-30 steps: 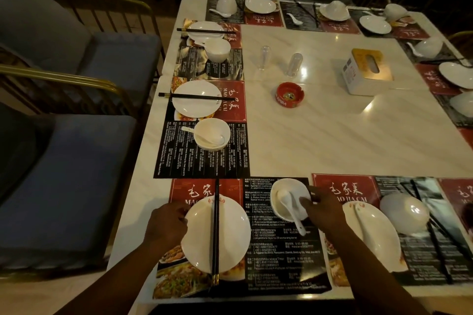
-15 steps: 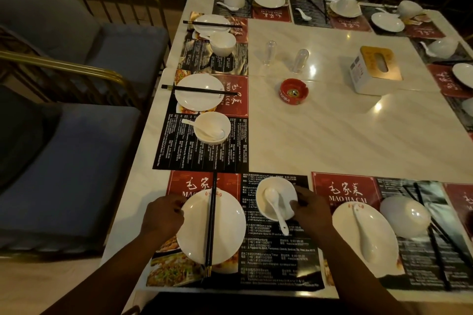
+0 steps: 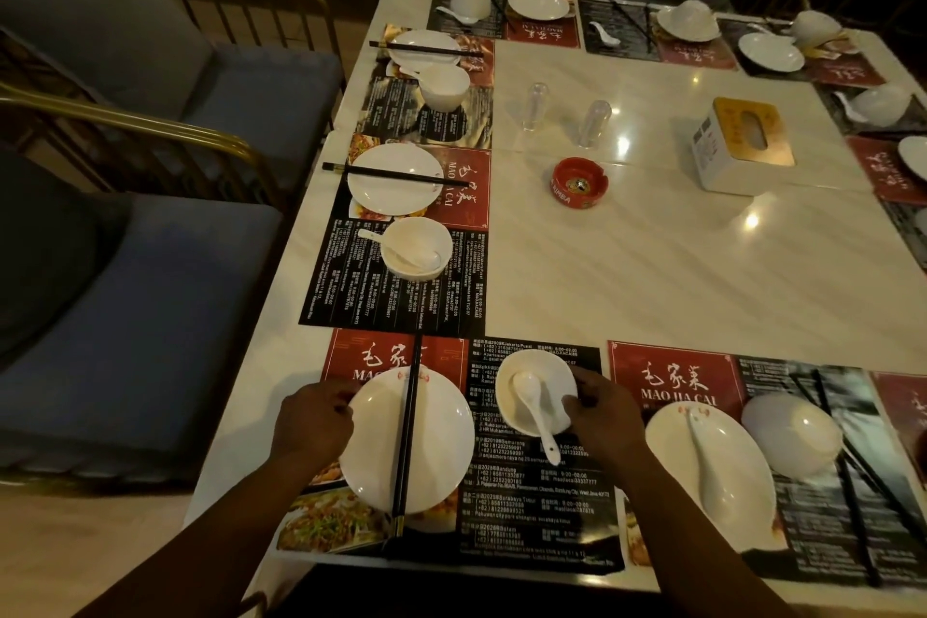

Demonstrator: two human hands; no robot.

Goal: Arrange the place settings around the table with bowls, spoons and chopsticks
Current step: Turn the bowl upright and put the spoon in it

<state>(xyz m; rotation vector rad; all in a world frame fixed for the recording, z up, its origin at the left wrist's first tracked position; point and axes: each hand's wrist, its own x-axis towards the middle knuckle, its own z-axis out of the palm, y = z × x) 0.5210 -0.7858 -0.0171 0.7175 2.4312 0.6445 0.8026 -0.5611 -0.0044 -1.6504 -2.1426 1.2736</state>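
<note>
At the near edge of the table [image 3: 652, 276], grasps the left rim of the white plate [image 3: 441, 442] with the left hand [image 3: 313, 424], fingers curled on the edge. Pinches the right rim of the small bowl [image 3: 554, 369] with the right hand [image 3: 604, 412], thumb on the inner side. Both on one printed placemat [image 3: 526, 507]: plate at the left, bowl just beside it at the far right, not touching. Across the plate, from beyond the far rim to beyond the near rim, a pair of black chopsticks [image 3: 407, 427]. Inside the bowl, a white spoon [image 3: 539, 417], handle out over the near rim. To the right, a second plate [image 3: 737, 442] with a second spoon [image 3: 707, 472] flat on it, and an overturned bowl [image 3: 792, 437] just beside. Along the left side, a third plate [image 3: 396, 196] under chopsticks, near it an upright bowl [image 3: 421, 241] with a spoon inside. Toward the middle, a red ashtray [image 3: 577, 183] and a tissue box [image 3: 742, 151], well apart.
</note>
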